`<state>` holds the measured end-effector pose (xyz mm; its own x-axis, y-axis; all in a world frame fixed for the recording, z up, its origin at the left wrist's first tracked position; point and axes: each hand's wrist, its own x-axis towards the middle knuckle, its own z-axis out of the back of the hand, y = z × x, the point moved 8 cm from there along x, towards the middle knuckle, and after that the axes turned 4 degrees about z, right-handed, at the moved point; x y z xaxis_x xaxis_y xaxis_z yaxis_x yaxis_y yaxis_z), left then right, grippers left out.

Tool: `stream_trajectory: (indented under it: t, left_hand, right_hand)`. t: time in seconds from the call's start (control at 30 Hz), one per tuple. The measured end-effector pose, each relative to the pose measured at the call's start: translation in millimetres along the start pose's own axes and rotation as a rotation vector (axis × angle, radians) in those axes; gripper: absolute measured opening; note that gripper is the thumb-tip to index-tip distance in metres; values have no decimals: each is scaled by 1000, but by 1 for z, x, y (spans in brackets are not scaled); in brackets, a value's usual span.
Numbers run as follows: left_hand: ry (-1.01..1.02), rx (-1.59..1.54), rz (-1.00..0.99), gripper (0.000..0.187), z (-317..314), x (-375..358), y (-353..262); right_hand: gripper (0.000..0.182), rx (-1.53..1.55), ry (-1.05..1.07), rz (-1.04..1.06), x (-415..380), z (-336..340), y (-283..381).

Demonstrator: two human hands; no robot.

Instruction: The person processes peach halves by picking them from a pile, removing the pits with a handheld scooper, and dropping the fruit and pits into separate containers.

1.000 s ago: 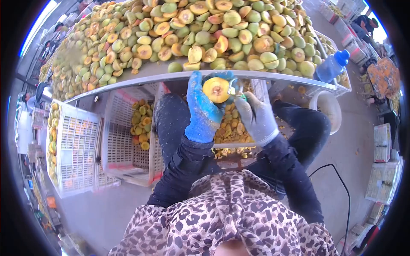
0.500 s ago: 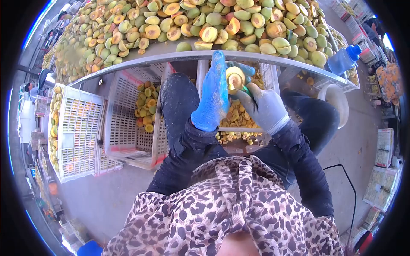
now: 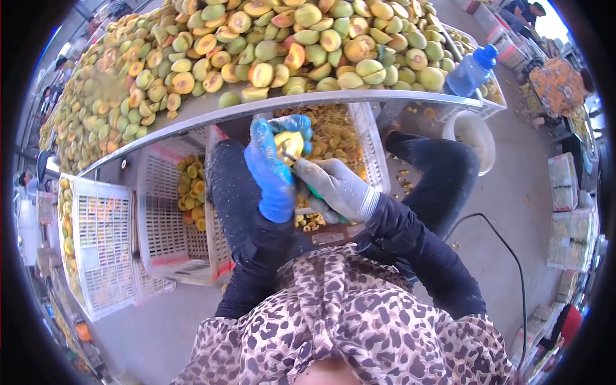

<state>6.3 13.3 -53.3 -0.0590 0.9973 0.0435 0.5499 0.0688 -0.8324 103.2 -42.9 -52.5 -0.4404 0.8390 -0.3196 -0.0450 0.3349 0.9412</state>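
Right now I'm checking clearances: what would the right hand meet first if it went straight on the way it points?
Most likely the yellow fruit held in the left hand, just ahead of the right hand, though whether they already touch is unclear.

Fruit-processing wkshp, evidently: big heap of halved yellow-green fruit (image 3: 282, 54) on a long metal-edged grey table (image 3: 212, 117), white perforated plastic crates (image 3: 102, 237) w/ fruit alongside, bare grey floor (image 3: 151, 327), pale stacked crates (image 3: 570, 239) far R, plus person in orange patterned top (image 3: 557, 86), upper R.
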Motion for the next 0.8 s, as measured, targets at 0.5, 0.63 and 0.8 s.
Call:
stream_trajectory:
  t: [0.5,0.63,0.8]
  left_hand:
    - [426,340,186,44,-34,7,24]
    - [68,-234,280,46,-26,19,44]
    - [227,-288,368,48,10,47,61]
  right_hand:
    - [53,-131,104,-387,-16,33,-9]
    - [51,315,122,-157,1,33,-17]
    - [40,-671,-68,387,19,60,-35]
